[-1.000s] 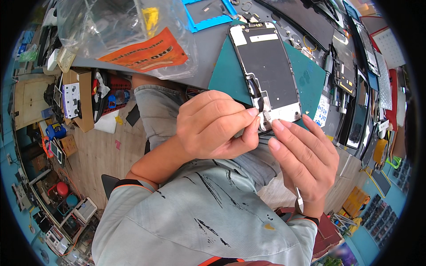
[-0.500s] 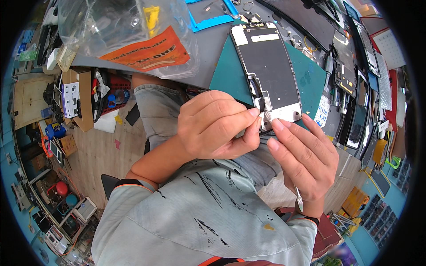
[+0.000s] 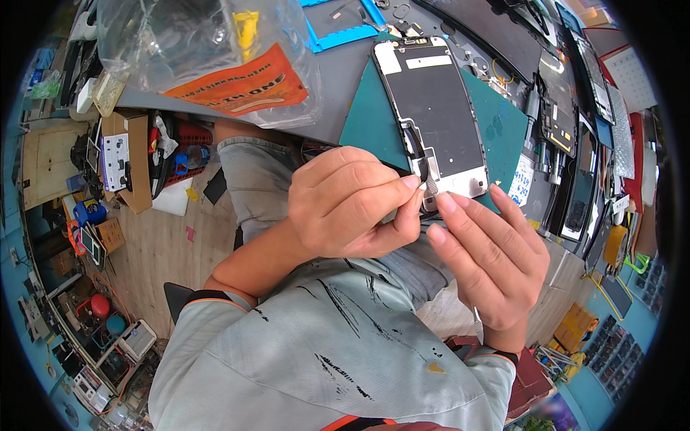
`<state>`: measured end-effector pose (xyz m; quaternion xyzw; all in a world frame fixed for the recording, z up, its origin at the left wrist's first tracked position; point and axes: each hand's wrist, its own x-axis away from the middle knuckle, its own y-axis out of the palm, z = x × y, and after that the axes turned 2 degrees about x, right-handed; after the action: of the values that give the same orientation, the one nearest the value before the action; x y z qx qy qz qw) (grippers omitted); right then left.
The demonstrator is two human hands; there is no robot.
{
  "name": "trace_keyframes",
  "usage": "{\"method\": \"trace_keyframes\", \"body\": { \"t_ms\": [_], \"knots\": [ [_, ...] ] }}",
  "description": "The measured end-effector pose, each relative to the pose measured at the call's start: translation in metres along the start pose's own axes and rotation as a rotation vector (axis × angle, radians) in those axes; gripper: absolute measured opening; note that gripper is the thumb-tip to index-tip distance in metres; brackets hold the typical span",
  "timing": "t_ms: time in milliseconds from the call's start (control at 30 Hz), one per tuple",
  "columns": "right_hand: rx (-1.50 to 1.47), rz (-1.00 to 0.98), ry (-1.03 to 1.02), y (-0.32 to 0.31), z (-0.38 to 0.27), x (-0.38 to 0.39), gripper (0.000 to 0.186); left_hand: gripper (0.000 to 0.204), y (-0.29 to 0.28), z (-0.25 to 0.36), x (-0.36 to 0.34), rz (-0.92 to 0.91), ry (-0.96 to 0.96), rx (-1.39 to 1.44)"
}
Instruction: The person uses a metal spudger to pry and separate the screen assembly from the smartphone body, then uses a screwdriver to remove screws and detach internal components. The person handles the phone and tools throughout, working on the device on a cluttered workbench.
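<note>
A phone screen assembly (image 3: 438,108), its dark back facing up and a silvery band across the near end, lies slanted on a green mat (image 3: 503,118). My left hand (image 3: 356,205) is closed in a pinch at its near left corner, on a thin dark flex cable (image 3: 423,167) that curls up from the edge. Close beside those fingertips, my right hand (image 3: 496,255) grips a slim metal pry tool (image 3: 478,323) between thumb and fingers. The tool's back end shows under the palm, while its tip is hard to make out at the corner.
A clear plastic bag (image 3: 208,50) with an orange label lies at the left of the grey table (image 3: 327,108). Behind the mat are a blue frame (image 3: 313,32) and small loose parts. Several phone screens and parts (image 3: 557,118) crowd the right side.
My right hand has turned slightly and its thumb has shifted a little left; less of the tool's back end shows. The left hand and the phone screen stay in place.
</note>
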<state>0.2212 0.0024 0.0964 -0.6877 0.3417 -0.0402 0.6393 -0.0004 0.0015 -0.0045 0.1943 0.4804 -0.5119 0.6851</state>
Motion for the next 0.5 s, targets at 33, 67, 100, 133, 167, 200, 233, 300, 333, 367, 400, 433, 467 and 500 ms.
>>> {"method": "trace_keyframes", "body": {
  "t_ms": [33,67,100,133,167,200,233,300,333,367,400,433,467,500],
  "knots": [
    [0.016,-0.009,0.001,-0.001,-0.002,-0.001,0.028,0.025,-0.001,0.0,-0.001,-0.01,0.007,0.004],
    [0.03,-0.026,0.0,-0.002,-0.004,-0.002,0.028,0.025,-0.001,0.0,-0.001,-0.01,0.005,0.005],
    [0.045,-0.043,-0.001,-0.004,-0.005,-0.003,0.028,0.025,-0.001,0.0,0.0,-0.01,0.003,0.006],
    [0.059,-0.067,-0.003,-0.008,-0.007,-0.004,0.028,0.025,-0.001,0.0,0.001,-0.01,0.001,0.008],
    [0.073,-0.092,-0.004,-0.01,-0.009,-0.004,0.028,0.024,-0.001,0.0,0.001,-0.002,-0.005,0.005],
    [0.085,-0.097,-0.009,-0.01,-0.01,-0.004,0.028,0.023,0.0,0.0,0.001,0.006,-0.012,0.001],
    [0.097,-0.102,-0.013,-0.01,-0.01,-0.005,0.028,0.021,0.001,0.0,0.001,0.013,-0.018,-0.002],
    [0.114,-0.117,-0.021,-0.011,-0.011,-0.005,0.029,0.021,0.001,0.0,0.002,0.012,-0.017,-0.001],
    [0.12,-0.128,-0.024,-0.012,-0.012,-0.005,0.029,0.021,0.001,0.0,0.002,0.012,-0.016,-0.001],
    [0.127,-0.14,-0.026,-0.013,-0.012,-0.005,0.03,0.021,0.001,0.0,0.002,0.013,-0.015,-0.001],
    [0.137,-0.147,-0.03,-0.014,-0.013,-0.005,0.03,0.021,0.001,0.0,0.002,0.015,-0.014,-0.001],
    [0.147,-0.154,-0.035,-0.015,-0.013,-0.005,0.03,0.021,0.001,0.0,0.002,0.016,-0.013,-0.001],
    [0.156,-0.156,-0.041,-0.015,-0.013,-0.005,0.03,0.022,0.0,0.0,0.001,0.005,-0.012,0.003],
    [0.165,-0.159,-0.047,-0.015,-0.014,-0.005,0.03,0.023,-0.001,0.0,0.0,-0.005,-0.01,0.007]
  ]
}}
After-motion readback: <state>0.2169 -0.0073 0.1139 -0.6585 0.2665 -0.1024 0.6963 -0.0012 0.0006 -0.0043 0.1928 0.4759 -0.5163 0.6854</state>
